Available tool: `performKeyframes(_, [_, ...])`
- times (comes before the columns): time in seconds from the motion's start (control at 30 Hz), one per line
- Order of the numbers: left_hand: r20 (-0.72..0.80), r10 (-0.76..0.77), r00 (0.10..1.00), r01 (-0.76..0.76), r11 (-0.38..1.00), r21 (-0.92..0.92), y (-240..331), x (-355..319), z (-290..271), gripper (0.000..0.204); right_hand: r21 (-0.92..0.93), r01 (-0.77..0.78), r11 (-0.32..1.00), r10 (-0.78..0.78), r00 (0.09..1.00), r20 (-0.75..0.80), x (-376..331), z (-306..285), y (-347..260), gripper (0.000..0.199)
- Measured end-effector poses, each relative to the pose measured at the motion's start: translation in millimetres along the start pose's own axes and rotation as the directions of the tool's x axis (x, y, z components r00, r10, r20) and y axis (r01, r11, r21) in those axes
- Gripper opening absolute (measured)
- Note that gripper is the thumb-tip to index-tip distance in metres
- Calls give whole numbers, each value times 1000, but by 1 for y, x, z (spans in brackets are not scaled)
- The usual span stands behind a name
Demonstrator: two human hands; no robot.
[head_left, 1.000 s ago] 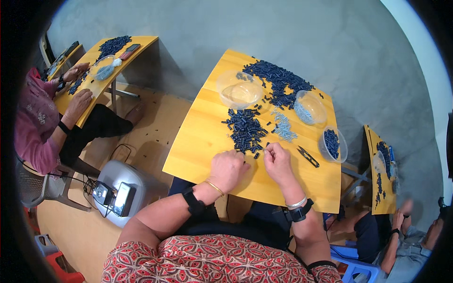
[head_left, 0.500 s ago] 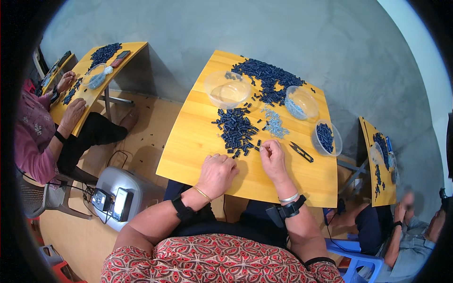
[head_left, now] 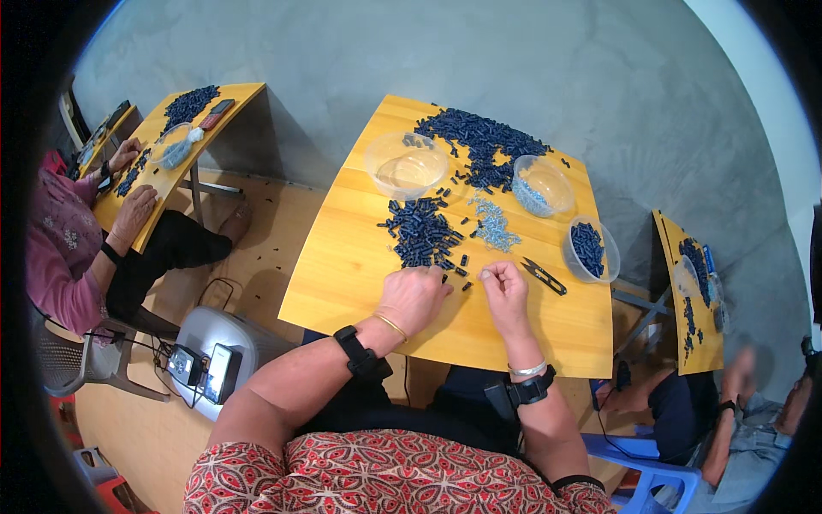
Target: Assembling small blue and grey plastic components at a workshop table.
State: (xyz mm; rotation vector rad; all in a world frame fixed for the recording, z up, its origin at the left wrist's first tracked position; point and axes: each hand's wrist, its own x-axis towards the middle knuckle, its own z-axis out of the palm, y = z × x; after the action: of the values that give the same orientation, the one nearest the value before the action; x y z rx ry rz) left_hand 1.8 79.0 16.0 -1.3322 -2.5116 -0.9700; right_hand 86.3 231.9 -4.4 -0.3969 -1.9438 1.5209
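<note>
Seen from above, a person's two hands rest on a yellow wooden desk (head_left: 360,265). The left hand (head_left: 414,295) lies curled beside a heap of small dark blue plastic pieces (head_left: 421,231), its grip apparently holding one, though too small to tell. The right hand (head_left: 505,287) pinches something tiny. Black snips (head_left: 543,276) lie just right of it.

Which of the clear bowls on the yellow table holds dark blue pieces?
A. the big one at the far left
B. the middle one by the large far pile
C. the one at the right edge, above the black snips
C: the right-edge bowl holds dark blue pieces; the far-left bowl looks empty, and the middle bowl holds pale ones.
</note>
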Motion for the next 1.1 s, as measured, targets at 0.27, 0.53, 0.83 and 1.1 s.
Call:
performKeyframes(0.27, [-1,50,999,-50,996,-73,-3,5,7,12,301,-108,947,72,989,129,-11,-2,-5,5])
performKeyframes(0.53, [-153,92,984,-123,970,-210,-14,-13,-8,10,221,-160,962,164,986,-1,-19,-4,-9,9])
performKeyframes(0.83, [90,133,987,-126,989,-80,-3,-4,2,7,277,-174,945,165,985,55,-34,-6,-11,8])
performKeyframes(1.1, [-2,132,991,-131,987,-97,-6,-7,9,8,322,-137,937,136,990,27,-31,-8,-9,7])
